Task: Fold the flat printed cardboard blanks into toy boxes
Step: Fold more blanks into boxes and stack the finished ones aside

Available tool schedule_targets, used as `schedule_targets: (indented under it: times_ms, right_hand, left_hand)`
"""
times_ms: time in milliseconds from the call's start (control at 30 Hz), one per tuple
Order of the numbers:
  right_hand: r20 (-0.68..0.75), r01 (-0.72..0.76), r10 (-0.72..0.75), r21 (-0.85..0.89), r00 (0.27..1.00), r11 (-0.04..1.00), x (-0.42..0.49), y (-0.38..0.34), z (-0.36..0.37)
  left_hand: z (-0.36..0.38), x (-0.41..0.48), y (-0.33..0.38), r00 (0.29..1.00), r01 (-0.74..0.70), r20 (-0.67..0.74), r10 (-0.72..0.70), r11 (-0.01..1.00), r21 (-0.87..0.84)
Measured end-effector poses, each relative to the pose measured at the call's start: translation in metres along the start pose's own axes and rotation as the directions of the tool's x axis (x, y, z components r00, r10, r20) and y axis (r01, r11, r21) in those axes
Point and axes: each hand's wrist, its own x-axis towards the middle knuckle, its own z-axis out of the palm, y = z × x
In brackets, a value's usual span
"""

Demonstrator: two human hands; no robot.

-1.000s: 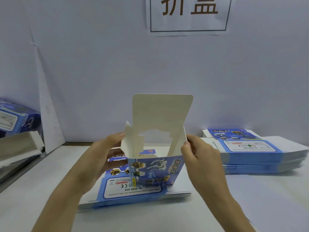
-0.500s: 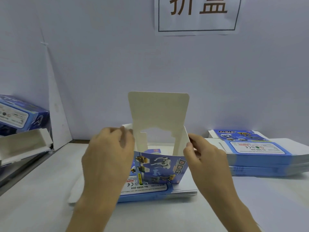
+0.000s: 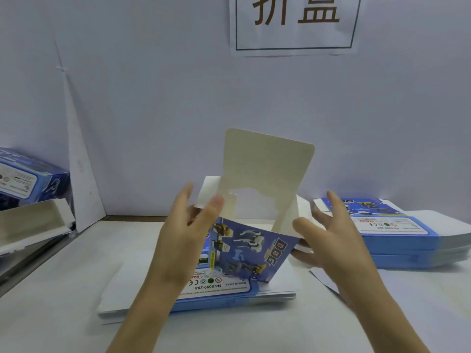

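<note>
Standing tilted between both hands, the half-folded toy box [image 3: 244,248] is just over a stack of flat blanks [image 3: 224,294] on the worktop [image 3: 63,301]. The left hand [image 3: 188,238] has straight fingers, and its thumb touches the small white side flap [image 3: 207,189]. The right hand [image 3: 331,240] has its fingers spread wide, with the thumb on the box's right edge. The tall top flap [image 3: 267,169] sticks up above the fingertips. Another stack of blanks [image 3: 397,235] lies just past the right fingers.
</note>
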Motion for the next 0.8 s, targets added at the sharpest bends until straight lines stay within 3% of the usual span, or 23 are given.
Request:
schedule_targets:
  times_ms: [100,233,300,400,500,600,667,800]
  right_hand:
    - [0.053,-0.067,0.063,0.081,0.997,0.994,0.001,-0.004,-0.007]
    - [0.163,-0.075,0.069,0.026,0.984,0.997,-0.002,-0.001,-0.006]
    - [0.147,-0.029,0.033,-0.024,0.989,0.999,-0.004,0.000,-0.003]
    - [0.114,0.026,-0.020,-0.054,0.993,0.998,-0.007,-0.004,-0.001]
    - [0.057,0.136,-0.130,-0.134,0.990,0.982,-0.008,-0.007,-0.003]
    - [-0.009,0.405,-0.411,-0.150,0.912,0.902,-0.006,-0.012,-0.011]
    - [-0.014,0.512,-0.517,-0.109,0.856,0.852,-0.002,-0.015,-0.016]
    - [0.009,0.425,-0.427,0.081,0.904,0.902,0.008,-0.011,-0.024]
  left_hand:
    - [0.014,-0.004,-0.010,0.989,-0.098,0.105,0.105,0.992,-0.074]
    - [0.047,-0.015,-0.035,0.961,-0.278,0.080,0.266,0.911,0.305]
    - [0.056,-0.017,-0.045,0.945,-0.308,0.017,0.328,0.867,0.391]
    - [0.057,-0.017,-0.050,0.938,-0.313,-0.023,0.346,0.872,0.377]
    - [0.050,-0.014,-0.046,0.922,-0.373,0.045,0.384,0.853,0.365]
    - [0.030,-0.007,-0.036,0.885,-0.465,0.210,0.415,0.800,0.378]
    - [0.017,-0.004,-0.033,0.862,-0.498,0.291,0.414,0.796,0.345]
    - [0.009,-0.003,-0.032,0.908,-0.366,0.313,0.277,0.889,0.276]
